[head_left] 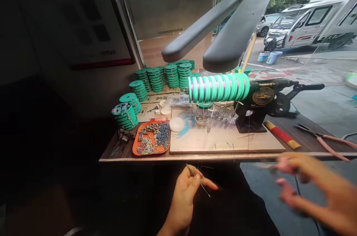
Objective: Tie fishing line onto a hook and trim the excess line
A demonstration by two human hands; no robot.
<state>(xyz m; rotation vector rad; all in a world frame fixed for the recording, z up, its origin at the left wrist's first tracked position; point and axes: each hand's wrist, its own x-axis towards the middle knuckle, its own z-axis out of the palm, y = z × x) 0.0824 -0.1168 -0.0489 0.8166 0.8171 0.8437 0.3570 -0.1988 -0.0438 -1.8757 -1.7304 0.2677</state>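
Below the table's front edge, my left hand [187,191] is closed, with a thin metal needle-like piece [205,190] pinched between thumb and fingers. My right hand [315,185] is out to the right, smeared by motion. Its fingertips look pink, and whether anything lies between them cannot be made out. On the table, a row of green line spools [219,88] sits on the shaft of a hand-cranked winder [263,96]. Small swivels and weights [208,128] hang on lines below the spools. An orange tray [135,149] holds sinkers and small metal tubes.
Stacks of green spools [156,79] stand at the back left. A white round lump [176,124] and blue line bits [186,126] lie on the board [195,146]. Pink-handled scissors [325,141] and a red-yellow stick [282,134] lie right. A grey two-armed lamp [234,31] overhangs.
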